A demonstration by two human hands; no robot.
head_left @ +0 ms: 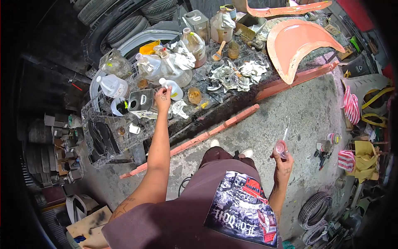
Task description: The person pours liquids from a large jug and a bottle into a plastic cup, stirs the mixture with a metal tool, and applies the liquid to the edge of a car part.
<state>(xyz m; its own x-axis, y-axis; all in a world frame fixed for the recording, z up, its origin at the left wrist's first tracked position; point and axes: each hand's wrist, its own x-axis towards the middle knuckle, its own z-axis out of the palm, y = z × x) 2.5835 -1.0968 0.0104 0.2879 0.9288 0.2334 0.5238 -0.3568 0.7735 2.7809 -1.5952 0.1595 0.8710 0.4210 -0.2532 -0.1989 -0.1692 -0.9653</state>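
My left hand [162, 99] reaches over the cluttered table, its fingers closed at the neck of a small translucent white bottle [177, 92]. Beside that hand stands a metal can [140, 103] with a handle on top. To the right of the bottle is a jar of amber liquid [194, 95]. Out over the floor, my right hand [284, 166] is wrapped round a clear plastic cup [282, 148] with some pink in it. A thin pale stick [287, 128] rises from the cup. Part of the cup is hidden behind the fingers.
Large plastic jugs [176, 74], crumpled paper [240, 75] and a brush [218, 52] crowd the table. A curved pink panel [298, 45] lies at its right end. A long pink strip [207, 137] runs along the front. Tires [315, 209] lie on the floor at right.
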